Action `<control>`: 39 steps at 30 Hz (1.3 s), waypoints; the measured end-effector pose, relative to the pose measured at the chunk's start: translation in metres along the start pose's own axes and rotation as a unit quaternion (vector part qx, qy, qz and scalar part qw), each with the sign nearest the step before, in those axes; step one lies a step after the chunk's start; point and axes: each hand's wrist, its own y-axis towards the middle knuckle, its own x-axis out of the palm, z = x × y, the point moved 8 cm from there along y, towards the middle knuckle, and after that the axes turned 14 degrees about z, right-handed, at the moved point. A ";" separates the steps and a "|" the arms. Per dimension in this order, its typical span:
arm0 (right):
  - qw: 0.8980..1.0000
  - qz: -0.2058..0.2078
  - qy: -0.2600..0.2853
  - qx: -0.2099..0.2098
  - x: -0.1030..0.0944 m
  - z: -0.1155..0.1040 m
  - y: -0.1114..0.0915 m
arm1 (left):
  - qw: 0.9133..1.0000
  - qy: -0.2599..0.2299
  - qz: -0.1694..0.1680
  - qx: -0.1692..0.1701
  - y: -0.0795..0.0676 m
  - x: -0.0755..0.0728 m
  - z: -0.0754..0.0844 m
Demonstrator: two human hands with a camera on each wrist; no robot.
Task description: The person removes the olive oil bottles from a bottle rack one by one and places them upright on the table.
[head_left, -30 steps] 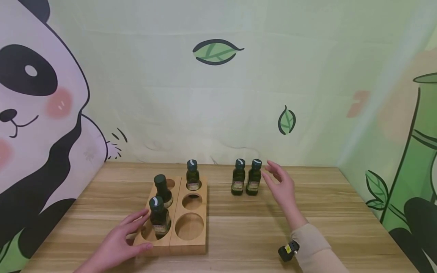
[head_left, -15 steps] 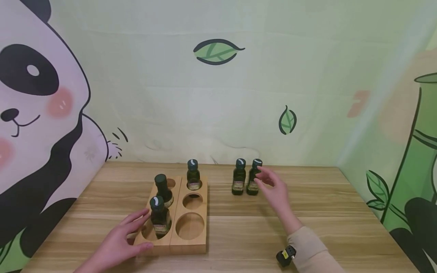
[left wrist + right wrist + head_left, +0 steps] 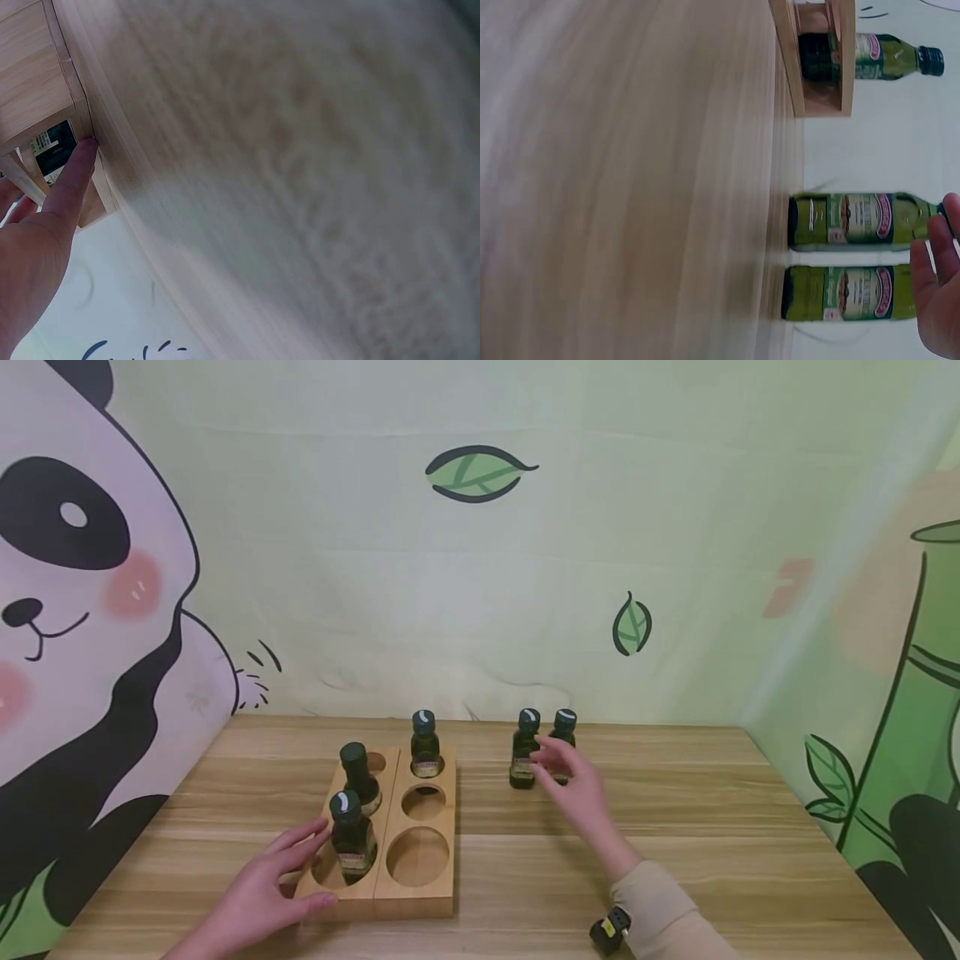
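Rack [image 3: 416, 908]: three bottles [image 3: 352, 842] in holes | tabletop [image 3: 757, 835]: two bottles [image 3: 521, 762], upright

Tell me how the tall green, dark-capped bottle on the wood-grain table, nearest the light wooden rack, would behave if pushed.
The tall green bottle would probably tip if pushed near its dark cap, being narrow and upright. Its glossy shoulder may feel slippery. Its translucent green look suggests glass, so it could crack if it falls.

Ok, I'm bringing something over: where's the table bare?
Free: the table between the rack and the right sleeve, plus right of that sleeve. Crowded: around the right hand and two nearby bottles, and where the left hand touches the rack.
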 end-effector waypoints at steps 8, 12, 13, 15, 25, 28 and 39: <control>0.999 -0.045 0.012 -0.009 0.026 0.002 -0.007 | 1.000 -0.003 0.000 0.006 0.000 0.000 -0.001; 0.998 -0.065 0.003 -0.016 0.038 -0.002 -0.010 | 1.000 0.005 0.000 0.008 0.001 0.000 -0.001; 0.997 -0.069 0.000 -0.015 0.041 -0.002 -0.011 | 1.000 0.006 -0.001 0.007 0.001 0.000 -0.001; 0.997 -0.076 -0.009 -0.015 0.047 -0.002 -0.011 | 1.000 0.006 -0.002 -0.003 0.001 0.001 -0.003; 0.994 -0.110 -0.018 0.013 0.075 -0.004 -0.008 | 1.000 -0.005 0.002 0.004 0.000 0.000 0.000; 0.992 -0.119 -0.012 0.028 0.080 -0.006 -0.006 | 1.000 -0.004 0.004 0.005 0.000 0.000 0.001; 0.988 -0.134 0.008 0.081 0.101 -0.003 -0.001 | 1.000 0.004 -0.001 -0.011 0.000 0.001 -0.002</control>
